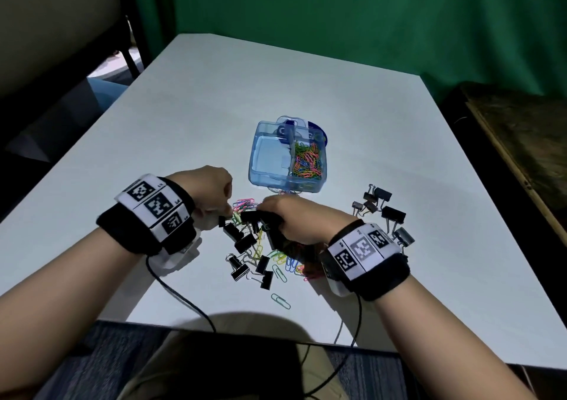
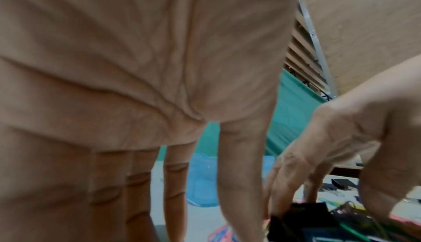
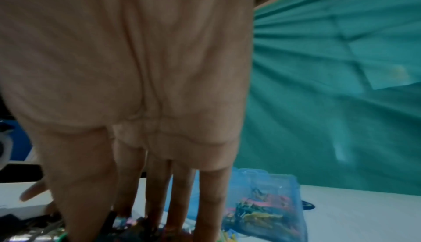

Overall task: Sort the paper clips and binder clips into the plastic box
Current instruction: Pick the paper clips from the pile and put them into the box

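The clear blue plastic box [image 1: 264,136] stands open mid-table; its right compartment holds coloured paper clips [image 1: 308,162] and its left one is bare. In front of it lies a mixed pile of black binder clips [image 1: 245,243] and coloured paper clips [image 1: 280,258]. My right hand [image 1: 260,215] reaches down into the pile, fingers and thumb round a bunch of black binder clips [image 2: 307,211]. My left hand [image 1: 225,211] is at the pile's left edge, its fingers [image 2: 237,183] straight and pointing down beside pink paper clips [image 2: 219,232]. The box [image 3: 273,201] shows past my right fingers [image 3: 212,201].
A separate group of binder clips [image 1: 382,209] lies to the right of the pile. One green paper clip [image 1: 280,301] lies alone near the front edge. Cables [image 1: 184,301] trail from both wrists over the table edge. A wooden bench [image 1: 521,142] stands at the right.
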A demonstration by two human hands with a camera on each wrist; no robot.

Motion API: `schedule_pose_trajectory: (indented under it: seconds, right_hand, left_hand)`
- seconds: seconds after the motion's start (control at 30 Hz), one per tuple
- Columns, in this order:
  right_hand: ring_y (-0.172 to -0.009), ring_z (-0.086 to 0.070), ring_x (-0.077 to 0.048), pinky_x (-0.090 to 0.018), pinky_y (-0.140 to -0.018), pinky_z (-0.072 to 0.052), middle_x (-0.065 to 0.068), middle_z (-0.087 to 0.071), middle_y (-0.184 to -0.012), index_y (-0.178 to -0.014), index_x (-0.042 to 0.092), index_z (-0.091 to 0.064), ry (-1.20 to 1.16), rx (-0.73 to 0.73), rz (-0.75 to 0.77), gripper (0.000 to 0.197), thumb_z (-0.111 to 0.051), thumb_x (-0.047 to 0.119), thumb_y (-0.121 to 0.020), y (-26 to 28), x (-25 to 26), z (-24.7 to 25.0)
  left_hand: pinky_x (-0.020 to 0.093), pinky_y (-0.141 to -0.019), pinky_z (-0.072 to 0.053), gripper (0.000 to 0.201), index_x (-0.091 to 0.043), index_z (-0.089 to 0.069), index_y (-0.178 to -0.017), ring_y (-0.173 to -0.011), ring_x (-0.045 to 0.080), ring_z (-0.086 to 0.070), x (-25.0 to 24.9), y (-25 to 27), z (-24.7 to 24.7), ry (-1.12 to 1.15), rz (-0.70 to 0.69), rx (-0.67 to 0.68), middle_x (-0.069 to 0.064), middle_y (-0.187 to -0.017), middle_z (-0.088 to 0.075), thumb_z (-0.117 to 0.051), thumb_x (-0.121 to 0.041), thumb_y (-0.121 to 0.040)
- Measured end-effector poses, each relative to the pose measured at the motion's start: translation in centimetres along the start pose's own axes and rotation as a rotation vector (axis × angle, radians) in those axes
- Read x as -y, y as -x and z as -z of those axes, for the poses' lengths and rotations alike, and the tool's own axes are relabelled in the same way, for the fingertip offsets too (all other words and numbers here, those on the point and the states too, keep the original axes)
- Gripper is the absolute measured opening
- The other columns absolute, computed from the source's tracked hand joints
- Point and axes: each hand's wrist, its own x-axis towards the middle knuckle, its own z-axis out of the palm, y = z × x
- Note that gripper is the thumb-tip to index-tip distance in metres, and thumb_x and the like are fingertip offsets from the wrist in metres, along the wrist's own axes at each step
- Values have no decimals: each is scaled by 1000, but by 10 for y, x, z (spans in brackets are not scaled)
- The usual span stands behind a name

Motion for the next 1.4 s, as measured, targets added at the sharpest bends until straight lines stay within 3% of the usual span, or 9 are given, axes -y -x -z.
schedule_pose_trajectory:
  seconds: [0.17,0.43,0.6,0.77,0.9,1.03,1.13,1.27,1.4]
  right_hand:
    - [-103,-61,-30,-42,-87,-51,-11,-66,-109,-105,14,-68,17,-128,-94,37,-54,-5,-76,21,-13,-9]
    - [-88,-59,-23,-28,-72,-44,-8,-68,-99,-97,10,-68,-51,-331,-116,19,-68,7,-78,30,-17,-1]
    - [-65,-53,-11,-18,-57,-40,0,-60,-71,-85,10,-71,-372,-503,-248,14,-78,14,-74,41,-29,11]
    - [-75,-61,-21,-28,-74,-51,-10,-68,-80,-90,2,-71,-435,-585,-417,17,-70,-3,-74,52,-56,23]
    - [-88,-66,-28,-33,-78,-54,-16,-72,-93,-95,3,-71,-287,-691,-523,27,-56,-10,-77,53,-82,28]
    - [-107,-61,-30,-36,-88,-51,-12,-68,-113,-110,10,-68,-158,-652,-582,30,-59,3,-82,50,-92,26]
    - [-104,-62,-28,-32,-83,-49,-10,-69,-110,-110,9,-68,-152,-600,-471,27,-64,14,-83,49,-73,25]
    - [-108,-60,-25,-29,-87,-46,-10,-67,-116,-110,9,-67,-198,-315,-252,23,-57,14,-91,41,-37,17]
    - [-114,-52,-33,-43,-97,-44,-14,-54,-127,-116,1,-58,-99,-51,-161,30,-45,1,-89,27,-20,10]
  left_hand:
    - [28,-72,-46,40,-15,-56,-101,-85,19,-55,-11,7,-15,-39,-143,50,-9,-75,-52,-79,-10,-67]
    - [25,-70,-41,33,-20,-53,-89,-85,17,-51,-36,4,-26,-78,-267,6,-1,-88,-53,-77,-7,-69]
    - [25,-68,-42,25,-19,-58,-83,-79,16,-52,-37,3,-28,-88,-289,13,-5,-76,-55,-74,-4,-70]
    - [27,-67,-47,11,-11,-69,-75,-68,11,-55,-37,3,-24,-48,-355,-17,-11,-63,-60,-70,-1,-71]
    - [14,-55,-39,9,-14,-72,-79,-57,-2,-50,-40,4,-9,50,-378,-117,-10,-64,-60,-73,-8,-73]
    - [16,-49,-38,6,-14,-69,-75,-54,2,-51,-27,-6,6,103,-248,-276,-4,-65,-62,-73,-10,-75]
    - [22,-55,-44,5,-9,-70,-75,-60,15,-58,-8,-15,9,86,-87,-285,7,-78,-70,-74,-12,-74]
    - [30,-73,-51,6,-12,-68,-75,-83,25,-65,7,-25,4,39,-3,-247,8,-87,-72,-74,-12,-73]
    - [32,-78,-50,19,-11,-66,-92,-96,28,-61,6,-27,0,-38,-8,-294,8,-100,-66,-72,-15,-75]
